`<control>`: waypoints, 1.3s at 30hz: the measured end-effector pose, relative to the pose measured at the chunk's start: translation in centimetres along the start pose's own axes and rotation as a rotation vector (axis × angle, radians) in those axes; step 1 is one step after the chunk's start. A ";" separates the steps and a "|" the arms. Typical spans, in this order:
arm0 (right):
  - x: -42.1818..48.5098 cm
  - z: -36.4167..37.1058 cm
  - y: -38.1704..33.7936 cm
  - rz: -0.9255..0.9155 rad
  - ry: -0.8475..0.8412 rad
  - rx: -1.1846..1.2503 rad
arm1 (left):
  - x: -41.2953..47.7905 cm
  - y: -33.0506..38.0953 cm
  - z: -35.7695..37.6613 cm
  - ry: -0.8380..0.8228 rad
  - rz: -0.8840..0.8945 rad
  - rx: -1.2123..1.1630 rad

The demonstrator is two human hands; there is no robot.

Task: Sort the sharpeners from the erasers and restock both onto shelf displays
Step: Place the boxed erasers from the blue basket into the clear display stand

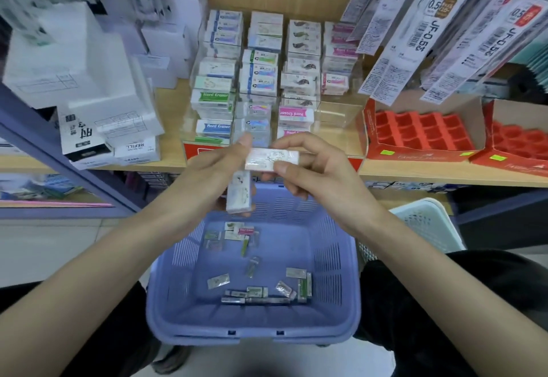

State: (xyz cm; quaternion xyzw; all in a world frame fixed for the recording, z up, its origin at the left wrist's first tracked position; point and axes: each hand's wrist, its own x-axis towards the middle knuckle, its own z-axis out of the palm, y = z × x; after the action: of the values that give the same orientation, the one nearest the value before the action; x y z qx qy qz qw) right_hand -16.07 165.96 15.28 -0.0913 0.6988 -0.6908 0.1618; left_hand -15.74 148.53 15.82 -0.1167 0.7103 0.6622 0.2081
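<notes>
My right hand (311, 169) pinches a white wrapped eraser (271, 159) between thumb and fingers, held level in front of the shelf. My left hand (219, 166) touches that eraser's left end with its fingertips and grips a second white eraser (239, 195) that hangs upright below the palm. Under both hands stands a purple basket (332, 314) with several small wrapped erasers and sharpeners (261, 293) loose on its floor. On the wooden shelf (415, 169) behind, a clear display (338, 115) holds rows of stacked erasers (258, 77); its right front compartment looks bare.
White boxes and refill packs (89, 85) are piled on the shelf to the left. Red cardboard trays (424, 133) with empty cells sit to the right. Hanging pen refill packs (430, 26) dangle at the upper right. A pale basket (430, 222) stands right of the purple one.
</notes>
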 end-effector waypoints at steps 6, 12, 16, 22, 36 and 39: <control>-0.2 0.0 0.0 -0.076 -0.037 -0.057 | -0.6 0.5 -0.6 -0.026 0.105 0.057; 0.2 -0.2 0.5 -0.130 0.050 -0.030 | -0.7 0.8 -0.7 -0.055 0.102 0.083; 0.6 -0.1 0.8 -0.070 0.109 0.170 | -0.5 0.8 -0.5 -0.117 0.069 0.100; 0.8 0.3 0.7 -0.032 0.097 0.138 | -0.5 0.8 0.6 -0.158 0.049 0.116; 4.9 1.6 -0.9 -0.444 0.179 -0.732 | 1.0 3.3 -2.4 0.147 0.142 0.001; 10.3 1.0 -1.9 -0.458 0.248 -0.738 | 2.3 3.6 -4.1 0.246 0.104 -0.166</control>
State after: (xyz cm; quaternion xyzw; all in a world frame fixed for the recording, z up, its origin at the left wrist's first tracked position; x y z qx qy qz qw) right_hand -25.51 161.37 16.15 -0.2118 0.8742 -0.4192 -0.1236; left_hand -19.92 145.04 18.20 -0.1768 0.6784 0.7093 0.0744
